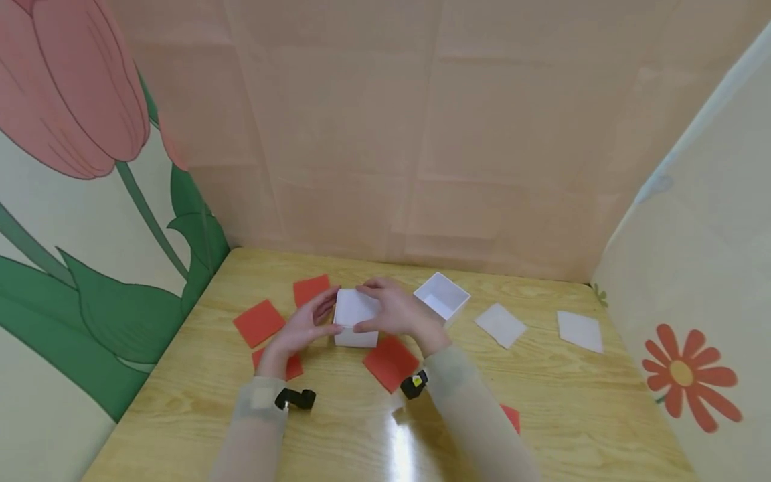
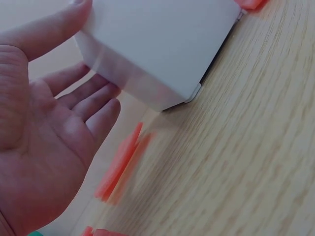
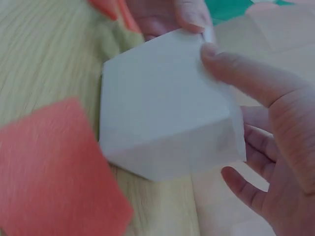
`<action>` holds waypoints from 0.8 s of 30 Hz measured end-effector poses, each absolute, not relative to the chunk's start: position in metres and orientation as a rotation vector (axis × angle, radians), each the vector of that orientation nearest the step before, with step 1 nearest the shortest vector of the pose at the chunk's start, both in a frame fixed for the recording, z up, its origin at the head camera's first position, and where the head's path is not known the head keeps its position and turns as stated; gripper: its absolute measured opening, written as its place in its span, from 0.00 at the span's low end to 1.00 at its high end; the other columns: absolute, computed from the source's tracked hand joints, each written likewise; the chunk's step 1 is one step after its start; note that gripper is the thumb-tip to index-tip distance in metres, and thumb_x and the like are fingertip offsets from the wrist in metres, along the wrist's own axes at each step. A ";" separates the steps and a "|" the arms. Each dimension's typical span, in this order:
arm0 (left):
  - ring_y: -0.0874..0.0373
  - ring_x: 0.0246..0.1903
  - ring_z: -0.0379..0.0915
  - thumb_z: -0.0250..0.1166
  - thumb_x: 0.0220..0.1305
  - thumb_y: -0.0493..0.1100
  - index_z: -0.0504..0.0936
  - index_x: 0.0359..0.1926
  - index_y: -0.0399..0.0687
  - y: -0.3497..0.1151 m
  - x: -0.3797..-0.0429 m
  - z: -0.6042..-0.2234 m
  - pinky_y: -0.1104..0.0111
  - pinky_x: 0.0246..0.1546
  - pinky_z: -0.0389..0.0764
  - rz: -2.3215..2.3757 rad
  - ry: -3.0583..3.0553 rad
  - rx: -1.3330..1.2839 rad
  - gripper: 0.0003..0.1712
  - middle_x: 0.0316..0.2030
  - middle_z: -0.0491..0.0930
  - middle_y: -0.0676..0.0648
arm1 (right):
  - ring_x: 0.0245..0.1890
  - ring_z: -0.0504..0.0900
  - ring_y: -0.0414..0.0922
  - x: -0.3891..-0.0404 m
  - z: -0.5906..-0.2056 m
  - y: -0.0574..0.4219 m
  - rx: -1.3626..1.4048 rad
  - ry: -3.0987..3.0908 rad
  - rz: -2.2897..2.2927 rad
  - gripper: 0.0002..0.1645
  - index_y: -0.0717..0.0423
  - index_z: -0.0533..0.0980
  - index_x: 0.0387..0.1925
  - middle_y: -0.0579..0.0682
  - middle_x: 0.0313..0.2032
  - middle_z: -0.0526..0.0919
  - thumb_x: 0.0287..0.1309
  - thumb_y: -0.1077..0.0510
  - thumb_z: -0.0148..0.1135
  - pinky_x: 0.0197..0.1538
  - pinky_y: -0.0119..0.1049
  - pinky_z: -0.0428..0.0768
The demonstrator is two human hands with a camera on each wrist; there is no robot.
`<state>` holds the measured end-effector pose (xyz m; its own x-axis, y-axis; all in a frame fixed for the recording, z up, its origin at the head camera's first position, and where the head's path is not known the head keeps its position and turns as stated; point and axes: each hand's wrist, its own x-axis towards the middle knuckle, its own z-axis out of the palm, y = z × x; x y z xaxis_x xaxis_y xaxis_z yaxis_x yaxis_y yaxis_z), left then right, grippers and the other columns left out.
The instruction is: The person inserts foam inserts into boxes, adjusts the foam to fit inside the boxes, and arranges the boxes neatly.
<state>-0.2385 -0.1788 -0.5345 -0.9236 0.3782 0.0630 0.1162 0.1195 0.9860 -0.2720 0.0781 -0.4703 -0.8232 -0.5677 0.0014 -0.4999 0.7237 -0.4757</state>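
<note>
A white box (image 1: pixel 356 337) stands on the table between both hands, with a thin white square sheet (image 1: pixel 355 306) over its top. My left hand (image 1: pixel 305 326) spans the box's left side, thumb at the front top edge and fingers toward the back corner. From the right, my right hand (image 1: pixel 394 306) holds the top, thumb on the front edge and a finger at the back. In the right wrist view the sheet's edge (image 3: pixel 238 129) sticks out slightly past the box. The tips of several fingers are hidden behind the box.
An open white box (image 1: pixel 442 296) stands behind the right wrist. Two white squares (image 1: pixel 500 325) (image 1: pixel 579 331) lie farther right. Several red squares (image 1: pixel 259 323) lie around the box, one red square (image 1: pixel 390 363) just in front. A cloth backdrop (image 1: pixel 385 134) borders the table's back.
</note>
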 end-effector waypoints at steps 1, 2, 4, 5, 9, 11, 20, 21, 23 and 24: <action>0.43 0.81 0.52 0.77 0.67 0.38 0.54 0.85 0.43 -0.179 -0.238 -0.534 0.51 0.80 0.57 1.897 2.186 0.489 0.55 0.82 0.57 0.40 | 0.72 0.71 0.50 -0.272 -0.471 0.078 -0.855 2.776 -0.717 0.55 0.44 0.72 0.78 0.45 0.75 0.71 0.52 0.31 0.81 0.68 0.49 0.78; 0.44 0.81 0.52 0.77 0.67 0.38 0.54 0.85 0.44 -0.179 -0.238 -0.534 0.51 0.80 0.57 1.899 2.184 0.482 0.55 0.82 0.57 0.41 | 0.72 0.70 0.50 -0.272 -0.472 0.077 -0.849 2.772 -0.734 0.55 0.44 0.72 0.78 0.46 0.75 0.71 0.53 0.31 0.81 0.67 0.49 0.78; 0.44 0.81 0.52 0.77 0.67 0.39 0.54 0.85 0.44 -0.180 -0.238 -0.535 0.51 0.80 0.57 1.898 2.184 0.480 0.55 0.83 0.57 0.41 | 0.73 0.70 0.51 -0.272 -0.475 0.077 -0.834 2.756 -0.779 0.54 0.44 0.72 0.78 0.46 0.75 0.70 0.53 0.33 0.82 0.67 0.50 0.78; 0.43 0.81 0.52 0.77 0.67 0.39 0.54 0.85 0.44 -0.180 -0.238 -0.535 0.51 0.80 0.57 1.900 2.181 0.486 0.55 0.83 0.57 0.41 | 0.73 0.69 0.51 -0.272 -0.476 0.077 -0.828 2.748 -0.802 0.55 0.44 0.72 0.78 0.47 0.76 0.70 0.53 0.34 0.82 0.68 0.50 0.78; 0.43 0.81 0.53 0.77 0.67 0.38 0.54 0.85 0.42 -0.180 -0.239 -0.538 0.51 0.80 0.57 1.903 2.187 0.505 0.55 0.82 0.58 0.41 | 0.73 0.69 0.52 -0.271 -0.481 0.078 -0.803 2.714 -0.896 0.55 0.45 0.71 0.78 0.47 0.76 0.69 0.53 0.35 0.83 0.69 0.52 0.77; 0.44 0.81 0.53 0.77 0.67 0.38 0.54 0.85 0.42 -0.179 -0.239 -0.539 0.51 0.80 0.57 1.902 2.195 0.504 0.54 0.82 0.58 0.41 | 0.74 0.68 0.54 -0.270 -0.484 0.079 -0.803 2.697 -0.950 0.55 0.47 0.71 0.78 0.48 0.76 0.69 0.53 0.37 0.84 0.70 0.54 0.76; 0.43 0.81 0.52 0.76 0.68 0.39 0.53 0.85 0.41 -0.179 -0.237 -0.537 0.50 0.80 0.56 1.886 2.194 0.504 0.55 0.83 0.56 0.41 | 0.71 0.71 0.54 -0.266 -0.494 0.082 -0.724 2.639 -1.105 0.55 0.44 0.70 0.79 0.45 0.78 0.67 0.53 0.40 0.84 0.67 0.53 0.80; 0.43 0.81 0.52 0.76 0.68 0.39 0.53 0.85 0.41 -0.179 -0.237 -0.537 0.50 0.80 0.56 1.886 2.195 0.502 0.55 0.83 0.56 0.41 | 0.71 0.71 0.54 -0.266 -0.495 0.082 -0.710 2.632 -1.113 0.55 0.43 0.70 0.79 0.45 0.78 0.67 0.53 0.40 0.84 0.67 0.53 0.80; 0.43 0.81 0.52 0.76 0.68 0.39 0.53 0.85 0.42 -0.179 -0.237 -0.538 0.50 0.80 0.56 1.884 2.199 0.498 0.55 0.83 0.56 0.41 | 0.71 0.72 0.54 -0.265 -0.495 0.082 -0.681 2.622 -1.134 0.55 0.43 0.70 0.79 0.45 0.78 0.66 0.53 0.40 0.85 0.67 0.53 0.79; 0.43 0.81 0.52 0.76 0.68 0.39 0.53 0.85 0.42 -0.179 -0.238 -0.538 0.50 0.80 0.56 1.886 2.199 0.496 0.55 0.83 0.56 0.41 | 0.71 0.72 0.54 -0.265 -0.495 0.082 -0.673 2.620 -1.140 0.55 0.43 0.70 0.79 0.45 0.78 0.66 0.53 0.40 0.85 0.67 0.53 0.79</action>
